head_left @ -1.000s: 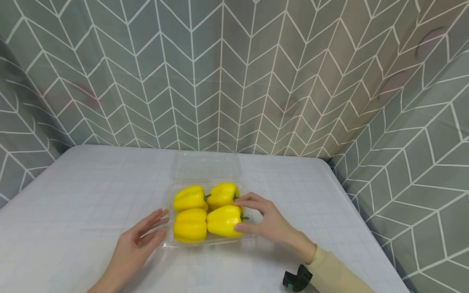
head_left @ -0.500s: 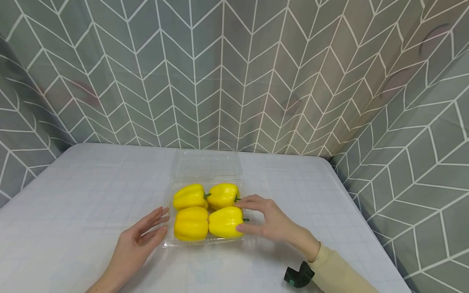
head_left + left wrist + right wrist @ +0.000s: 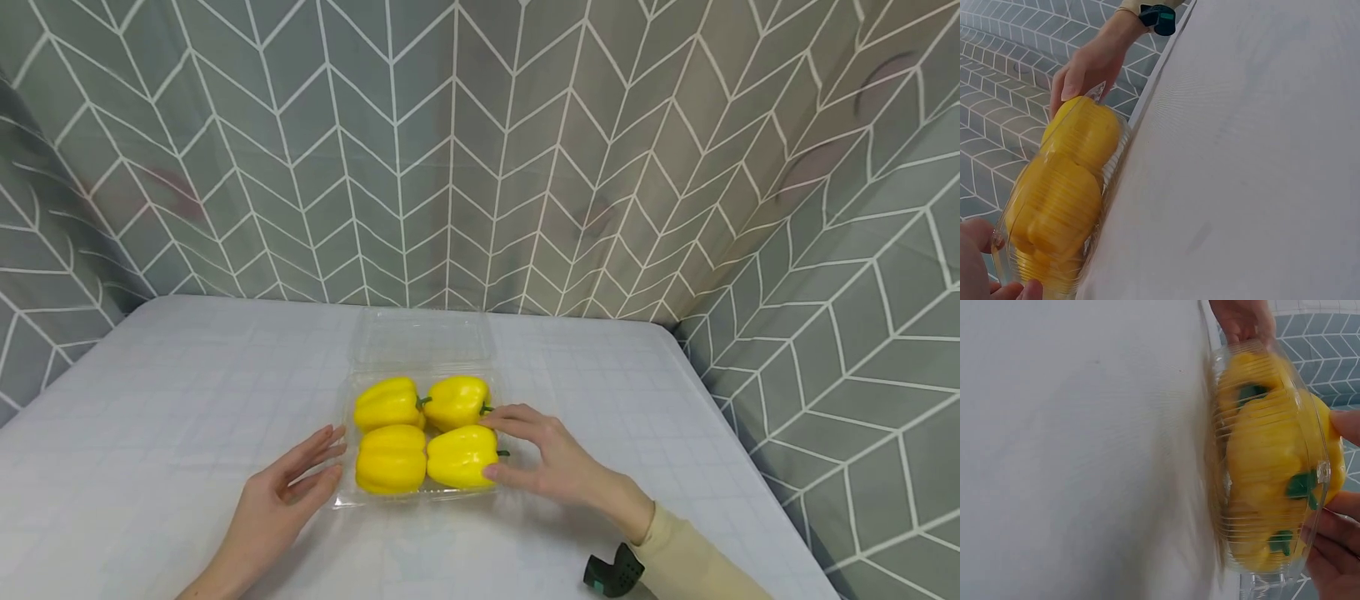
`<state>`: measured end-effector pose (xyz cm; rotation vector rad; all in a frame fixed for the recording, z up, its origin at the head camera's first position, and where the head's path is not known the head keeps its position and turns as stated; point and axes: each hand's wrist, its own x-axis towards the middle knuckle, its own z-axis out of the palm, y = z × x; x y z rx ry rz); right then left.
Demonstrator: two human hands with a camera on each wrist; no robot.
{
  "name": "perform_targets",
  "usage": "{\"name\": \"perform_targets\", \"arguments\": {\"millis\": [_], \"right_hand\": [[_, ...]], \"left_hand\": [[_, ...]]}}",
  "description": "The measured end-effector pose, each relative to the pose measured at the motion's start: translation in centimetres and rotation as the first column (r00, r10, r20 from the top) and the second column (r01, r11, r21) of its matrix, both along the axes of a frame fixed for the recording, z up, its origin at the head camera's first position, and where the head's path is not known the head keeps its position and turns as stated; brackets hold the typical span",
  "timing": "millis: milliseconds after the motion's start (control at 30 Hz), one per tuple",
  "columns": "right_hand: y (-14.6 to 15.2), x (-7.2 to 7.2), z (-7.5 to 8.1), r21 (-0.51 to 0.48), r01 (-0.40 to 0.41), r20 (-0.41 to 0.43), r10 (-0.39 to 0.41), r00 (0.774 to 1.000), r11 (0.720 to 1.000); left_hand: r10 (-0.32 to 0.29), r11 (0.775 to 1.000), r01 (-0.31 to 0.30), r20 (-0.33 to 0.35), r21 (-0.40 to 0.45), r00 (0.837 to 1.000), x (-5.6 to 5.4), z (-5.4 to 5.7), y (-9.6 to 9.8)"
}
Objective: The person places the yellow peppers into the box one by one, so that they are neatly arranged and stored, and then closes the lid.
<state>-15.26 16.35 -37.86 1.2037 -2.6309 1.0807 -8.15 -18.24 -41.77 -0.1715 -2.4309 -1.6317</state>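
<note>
Several yellow bell peppers lie in a clear plastic clamshell container (image 3: 420,493), its lid raised at the back. My right hand (image 3: 558,458) spans the front right bell pepper (image 3: 461,457) at its stem end. In the right wrist view the thumb (image 3: 1346,425) and fingers touch that pepper from two sides. My left hand (image 3: 281,496) rests at the container's left wall, fingers loosely extended. The left wrist view has its thumb (image 3: 977,234) at the container's corner rim. Beside the front right pepper sits the front left bell pepper (image 3: 391,460).
Behind the front pair lie the back left bell pepper (image 3: 387,404) and the back right bell pepper (image 3: 457,402). The clear lid (image 3: 423,337) stretches toward the rear edge of the white-covered table (image 3: 187,375). A patterned grey curtain (image 3: 420,167) surrounds the table. A dark wrist device (image 3: 613,571) hangs by the right sleeve.
The front right pepper has shifted slightly right and settled level with its neighbour, and the front left pepper has shifted slightly right. My right hand has moved slightly right; the left hand stays at the container's side.
</note>
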Motion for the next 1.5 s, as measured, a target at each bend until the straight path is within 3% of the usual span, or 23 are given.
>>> {"name": "perform_targets", "arguments": {"millis": [300,533,700,900,1067,1200,1333,1500], "right_hand": [[0.5,0.7,0.1,-0.033,0.032,0.009,-0.032,0.999,0.999],[0.8,0.4,0.1,-0.1,0.062,0.078,-0.054,0.995,0.993],[0.8,-0.9,-0.4,-0.215,0.148,0.159,-0.115,0.98,0.965],[0.1,-3.0,-1.3,-0.336,0.271,0.22,-0.204,0.954,0.902],[-0.8,-4.2,-1.6,-0.384,0.373,0.292,-0.273,0.917,0.844],[-1.4,-4.9,-1.9,-0.386,0.468,0.388,-0.321,0.864,0.795],[-1.9,-5.6,-2.4,-0.391,0.538,0.458,-0.349,0.817,0.747],[-2.3,-6.0,-2.9,-0.419,0.612,0.58,-0.321,0.749,0.671]], "left_hand": [[-0.024,1.0,0.023,0.021,0.006,0.999,0.0,0.0,0.4],[-0.029,1.0,0.029,0.024,0.006,0.999,-0.4,0.2,0.2],[-0.003,1.0,0.003,0.025,0.0,1.0,-1.8,0.4,-0.3],[0.027,0.998,-0.033,0.108,0.056,0.994,-4.5,0.5,-0.5],[0.066,0.991,-0.08,0.125,0.106,0.99,-6.6,0.6,-0.1],[0.097,0.976,-0.119,0.124,0.184,0.987,-8.1,0.5,0.3],[0.112,0.954,-0.154,0.17,0.258,0.979,-9.2,0.5,0.6],[0.104,0.931,-0.175,0.227,0.319,0.968,-10.0,0.4,0.8]]}}
